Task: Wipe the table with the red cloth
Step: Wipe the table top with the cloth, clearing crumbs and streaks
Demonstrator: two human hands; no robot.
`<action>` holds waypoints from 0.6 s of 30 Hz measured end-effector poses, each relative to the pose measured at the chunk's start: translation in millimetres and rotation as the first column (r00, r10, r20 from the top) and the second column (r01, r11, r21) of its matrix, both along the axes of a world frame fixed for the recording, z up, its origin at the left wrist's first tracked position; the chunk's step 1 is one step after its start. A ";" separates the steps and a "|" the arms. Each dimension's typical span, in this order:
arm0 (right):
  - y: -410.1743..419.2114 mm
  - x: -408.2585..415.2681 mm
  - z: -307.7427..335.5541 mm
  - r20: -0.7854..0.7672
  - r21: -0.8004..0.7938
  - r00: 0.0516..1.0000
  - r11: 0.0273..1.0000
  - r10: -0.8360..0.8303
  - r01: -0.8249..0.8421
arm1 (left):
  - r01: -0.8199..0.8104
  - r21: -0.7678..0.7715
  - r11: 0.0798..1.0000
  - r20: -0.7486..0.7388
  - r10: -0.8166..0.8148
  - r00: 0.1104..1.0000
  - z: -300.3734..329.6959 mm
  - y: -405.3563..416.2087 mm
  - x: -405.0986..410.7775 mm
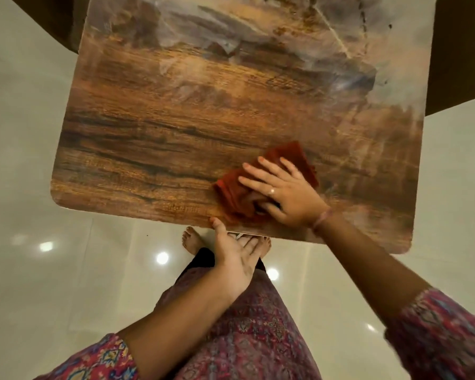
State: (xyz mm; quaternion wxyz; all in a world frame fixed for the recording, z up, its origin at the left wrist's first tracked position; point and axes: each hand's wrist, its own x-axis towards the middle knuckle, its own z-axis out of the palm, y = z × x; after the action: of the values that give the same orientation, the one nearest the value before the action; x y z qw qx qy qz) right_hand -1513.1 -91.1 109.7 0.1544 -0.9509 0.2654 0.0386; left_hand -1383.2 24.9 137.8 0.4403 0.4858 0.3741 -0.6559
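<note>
Right hand (281, 192) flat, fingers spread, palm pressing the folded red cloth (261, 182) onto the table (176, 127) near its front edge. Left hand (235, 257) grips that edge, thumb on top, fingers underneath. Tabletop: wood-grain laminate, rounded corners, hazy streaks farther back. Glossy tile floor (39, 187) beneath.
</note>
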 end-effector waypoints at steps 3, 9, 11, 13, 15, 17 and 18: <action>-67.1 -62.9 0.0 -0.029 0.004 0.924 0.924 -0.382 0.382 | -0.021 0.000 1.000 -0.012 0.021 1.000 2.6 -2.7 -11.9; -158.2 -57.5 3.9 -0.003 0.016 0.331 0.331 -0.944 0.943 | 0.062 -0.035 0.997 0.048 -0.060 0.997 12.9 -10.7 -70.3; -115.8 -46.3 -2.1 0.032 0.014 0.482 0.483 -0.875 0.876 | 0.065 -0.038 0.997 0.031 -0.064 0.997 15.5 -11.5 -92.1; -38.4 -50.3 -3.2 0.056 0.028 0.748 0.750 -0.661 0.661 | 0.031 -0.048 0.998 0.004 -0.031 1.000 13.9 -12.6 -109.8; 27.5 -83.8 -0.9 0.036 0.054 0.898 0.898 -0.439 0.437 | 0.005 -0.060 0.998 -0.001 -0.005 1.000 11.1 -14.1 -128.1; 39.1 -129.2 0.8 0.002 0.072 0.929 0.927 -0.369 0.368 | 0.012 -0.083 0.996 -0.008 -0.013 1.000 10.0 -15.6 -146.2; 22.8 -146.2 1.3 0.000 0.072 0.918 0.915 -0.398 0.397 | 0.020 -0.091 0.996 -0.015 -0.021 1.000 8.9 -15.7 -154.1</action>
State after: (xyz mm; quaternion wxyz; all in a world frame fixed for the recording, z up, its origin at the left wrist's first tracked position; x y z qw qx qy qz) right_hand -1659.3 -68.3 111.0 0.1945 -0.8714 0.4502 0.0091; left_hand -1537.3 9.2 146.7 0.4521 0.4639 0.3425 -0.6805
